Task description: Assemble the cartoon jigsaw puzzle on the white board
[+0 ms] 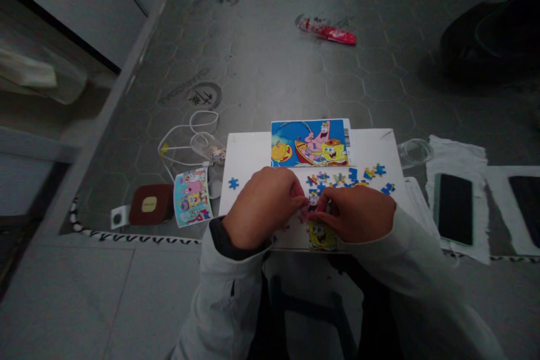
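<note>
A white board lies on the grey mat in front of me. My left hand and my right hand meet over its near edge, both with fingers pinched on a small cluster of joined puzzle pieces. A yellow part of the assembled puzzle shows just below my fingers. Loose blue puzzle pieces lie scattered behind my hands, and a single blue piece rests at the board's left. A cartoon reference picture sits at the board's far edge.
A second cartoon card, a brown case and a white cable lie left of the board. A black phone rests on white paper at the right. A red wrapper lies farther away on the mat.
</note>
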`<state>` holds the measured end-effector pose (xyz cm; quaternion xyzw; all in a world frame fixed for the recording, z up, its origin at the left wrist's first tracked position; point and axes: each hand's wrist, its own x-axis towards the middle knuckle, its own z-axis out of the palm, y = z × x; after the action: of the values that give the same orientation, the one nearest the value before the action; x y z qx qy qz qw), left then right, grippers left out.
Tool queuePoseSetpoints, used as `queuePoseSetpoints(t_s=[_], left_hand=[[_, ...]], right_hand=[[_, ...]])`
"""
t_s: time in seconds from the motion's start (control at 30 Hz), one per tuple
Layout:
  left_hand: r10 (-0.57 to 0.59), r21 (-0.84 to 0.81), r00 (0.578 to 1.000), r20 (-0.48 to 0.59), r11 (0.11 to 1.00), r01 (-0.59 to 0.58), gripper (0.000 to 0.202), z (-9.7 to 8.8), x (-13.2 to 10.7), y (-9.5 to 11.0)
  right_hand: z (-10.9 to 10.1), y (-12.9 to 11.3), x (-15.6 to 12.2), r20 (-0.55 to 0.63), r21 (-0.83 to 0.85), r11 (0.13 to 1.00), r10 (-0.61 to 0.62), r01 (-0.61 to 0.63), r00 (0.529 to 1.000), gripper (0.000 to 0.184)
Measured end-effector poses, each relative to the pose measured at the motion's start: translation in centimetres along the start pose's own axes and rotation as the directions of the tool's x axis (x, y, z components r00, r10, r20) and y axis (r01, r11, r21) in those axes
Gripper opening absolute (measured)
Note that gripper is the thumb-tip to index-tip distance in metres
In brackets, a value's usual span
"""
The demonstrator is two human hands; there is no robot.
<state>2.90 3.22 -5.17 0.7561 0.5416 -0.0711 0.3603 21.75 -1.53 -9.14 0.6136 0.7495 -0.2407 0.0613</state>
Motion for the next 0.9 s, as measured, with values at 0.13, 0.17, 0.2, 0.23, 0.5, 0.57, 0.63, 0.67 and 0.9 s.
queuePoseSetpoints(t_s=[0.13,0.17,0.2,0.23,0.5,0.57,0.63,0.67,0.9], left_hand=[[0.034,-0.034,0.999,-0.005,0.999,-0.034,0.013,-0.4,-0.4,-0.1],[0.035,-0.038,0.999,-0.010,0.999,-0.035,0.013,-0.5,-0.5,-0.1],[0.035,-0.037,0.999,-0.018,0.999,-0.035,0.013,-0.6,-0.6,-0.2],[0.034,-0.032,0.999,-0.028,0.999,-0.035,0.012,-0.7,-0.7,-0.3],[0.050,-0.029,0.994,-0.095,0.998,-0.053,0.008,-0.8,-1.0,-0.8],[0.082,-0.045,0.991,-0.109,0.995,-0.087,0.019,-0.7,-1.0,-0.9],[0.128,-0.058,0.984,-0.128,0.989,-0.136,0.030,-0.6,-1.1,-1.0],[0.141,-0.062,0.982,-0.127,0.987,-0.149,0.031,-0.6,-1.1,-1.0],[0.061,-0.057,0.995,-0.080,0.996,-0.066,0.011,-1.1,-1.3,-0.6]], right_hand=[[0.3,0.2,0.0,-0.023,0.025,1.000,-0.012,0.013,1.000,0.029],[0.3,0.3,0.0,-0.021,0.035,0.999,-0.013,0.013,1.000,0.031],[0.3,0.3,0.0,-0.021,0.043,0.999,-0.016,0.017,1.000,0.032],[0.3,0.2,0.0,-0.025,0.046,0.999,-0.018,0.020,1.000,0.033],[0.0,-0.5,-0.3,-0.068,0.011,1.000,0.003,-0.002,0.998,0.040],[0.0,-0.5,-0.3,-0.065,0.009,1.000,0.001,0.000,0.998,0.039],[0.1,-0.4,-0.2,-0.062,0.009,1.000,0.002,-0.002,0.998,0.036],[0.1,-0.4,-0.2,-0.065,0.009,1.000,0.003,-0.002,0.998,0.035],[0.0,-0.4,-0.2,-0.042,0.029,1.000,0.004,-0.003,0.999,0.036]])
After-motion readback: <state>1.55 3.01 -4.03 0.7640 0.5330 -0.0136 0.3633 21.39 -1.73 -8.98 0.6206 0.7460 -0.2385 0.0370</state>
